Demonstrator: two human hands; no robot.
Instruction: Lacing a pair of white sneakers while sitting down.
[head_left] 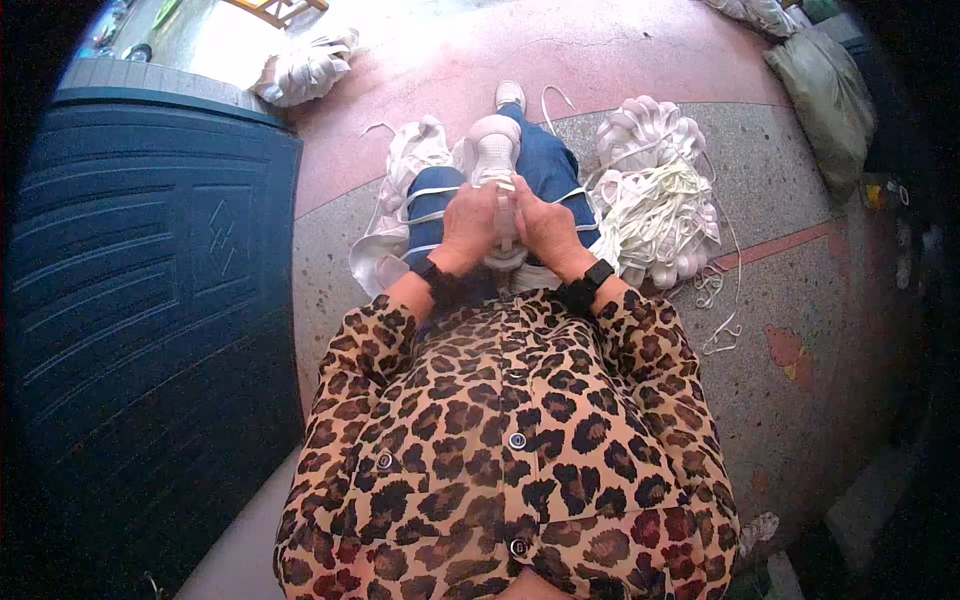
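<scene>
A white sneaker (pixel 495 150) rests on my lap, over my blue jeans (pixel 552 168), toe pointing away from me. My left hand (pixel 470 222) grips its near left side. My right hand (pixel 545 225) holds the near right side, fingers closed around the shoe and a white lace (pixel 507 205) between the hands. Both wrists carry black bands. My leopard-print shirt (pixel 510 440) fills the lower middle of the view and hides the shoe's heel.
A pile of white sneakers (pixel 645 135) and loose white laces (pixel 665 215) lies to my right. More white shoes (pixel 400 165) lie left of my legs and further back (pixel 305 70). A dark blue panelled door (pixel 140 280) stands at left. A grey-green sack (pixel 825 90) sits at the far right.
</scene>
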